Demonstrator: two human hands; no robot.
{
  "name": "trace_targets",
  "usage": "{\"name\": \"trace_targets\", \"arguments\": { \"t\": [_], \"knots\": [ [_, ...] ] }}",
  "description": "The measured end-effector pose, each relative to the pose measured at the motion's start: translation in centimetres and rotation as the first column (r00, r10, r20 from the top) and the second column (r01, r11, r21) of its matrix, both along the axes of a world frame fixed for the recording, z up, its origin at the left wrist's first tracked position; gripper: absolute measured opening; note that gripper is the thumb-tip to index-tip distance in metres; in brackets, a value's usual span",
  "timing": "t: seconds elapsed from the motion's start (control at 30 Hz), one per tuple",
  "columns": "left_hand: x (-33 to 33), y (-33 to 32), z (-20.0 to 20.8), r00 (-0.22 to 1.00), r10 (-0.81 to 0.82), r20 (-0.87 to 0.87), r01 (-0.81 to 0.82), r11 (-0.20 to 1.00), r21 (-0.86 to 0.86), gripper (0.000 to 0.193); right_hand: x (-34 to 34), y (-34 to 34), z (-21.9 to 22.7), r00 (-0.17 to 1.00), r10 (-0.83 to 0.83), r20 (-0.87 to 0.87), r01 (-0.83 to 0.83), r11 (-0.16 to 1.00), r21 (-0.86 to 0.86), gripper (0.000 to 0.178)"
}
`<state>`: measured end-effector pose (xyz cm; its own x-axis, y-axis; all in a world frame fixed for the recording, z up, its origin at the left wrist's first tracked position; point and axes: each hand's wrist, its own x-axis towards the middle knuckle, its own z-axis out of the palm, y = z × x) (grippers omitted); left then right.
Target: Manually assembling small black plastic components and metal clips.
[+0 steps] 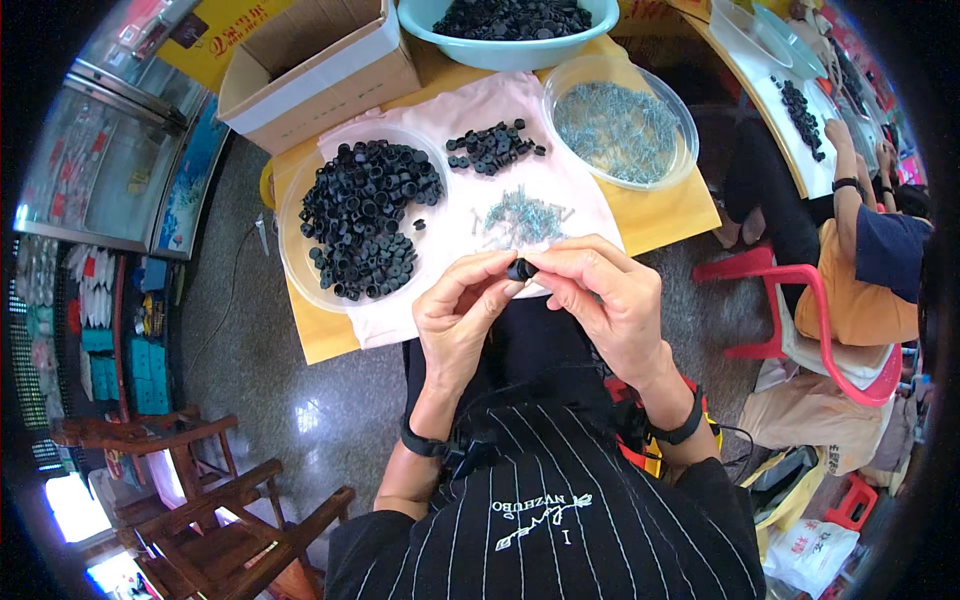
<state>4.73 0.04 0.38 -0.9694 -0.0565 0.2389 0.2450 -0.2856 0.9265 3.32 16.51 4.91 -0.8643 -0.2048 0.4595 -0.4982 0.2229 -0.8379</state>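
Just past the near edge of the table, a small round black plastic cap is pinched between both hands. My left hand grips it from the left with thumb and fingertips. From the other side, my right hand has thumb and fingers closed against it; whether a screw is in there too is hidden. Right beyond my fingertips lies a loose heap of thin silver screws on the pink cloth. Farther back sits a small pile of black plastic pieces.
A clear round tray of black caps stands left, a clear tub of screws right. At the back are a cardboard box and a light-blue basin of black parts. A person sits near a red chair.
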Motion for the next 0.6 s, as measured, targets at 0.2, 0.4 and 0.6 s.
{"name": "trace_targets", "arguments": {
  "t": [0.2,0.4,0.6],
  "knots": [
    [0.0,0.3,0.1,0.997,-0.043,0.064,0.038,0.996,0.077,0.026,0.0,-0.1,-0.8,0.934,0.158,0.321,-0.036,0.934,-0.355,0.017],
    [0.2,0.6,0.7,0.994,-0.028,0.109,0.018,0.996,0.092,0.026,0.6,-0.2,-1.1,0.935,0.142,0.326,-0.001,0.918,-0.396,0.02],
    [0.1,1.0,0.7,0.993,-0.055,0.106,0.043,0.993,0.109,0.026,0.9,0.1,-0.5,0.992,-0.029,0.124,0.049,0.986,-0.159,0.023]
  ]
}}
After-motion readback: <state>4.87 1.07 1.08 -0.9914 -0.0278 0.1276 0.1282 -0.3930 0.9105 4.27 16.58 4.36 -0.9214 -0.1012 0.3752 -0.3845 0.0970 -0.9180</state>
